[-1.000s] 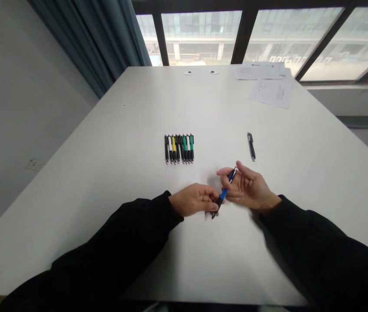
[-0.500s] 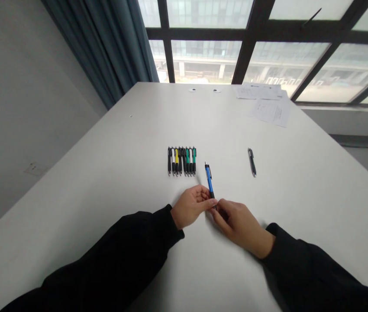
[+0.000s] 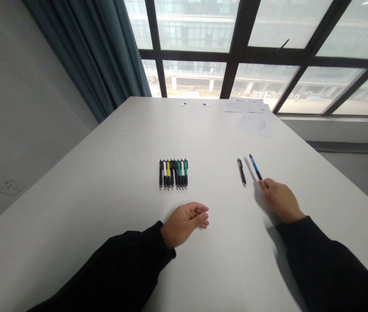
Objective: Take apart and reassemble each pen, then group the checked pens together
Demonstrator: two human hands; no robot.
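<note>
My right hand (image 3: 280, 198) grips a blue pen (image 3: 254, 165) by its black lower end, with the pen's top pointing away from me. The pen hangs just above the table, and its shadow falls to the left. Close to its left lies a black pen (image 3: 241, 172) on the table. My left hand (image 3: 186, 221) rests on the table with loosely curled fingers, slightly apart and holding nothing. Beyond it lies a tight row of several pens, among them a yellow pen (image 3: 168, 174), a green pen (image 3: 185, 173) and a black pen (image 3: 161, 175).
The white table (image 3: 106, 182) reaches back to the window (image 3: 197, 78). Papers (image 3: 254, 124) lie at its far right corner, and two small white ovals (image 3: 183, 104) sit near the far edge. A blue curtain (image 3: 102, 56) hangs at the back left.
My right hand has carried the blue pen from beside my left hand to the right, past the lone black pen. My left hand has let go of it. The camera view has shifted.
</note>
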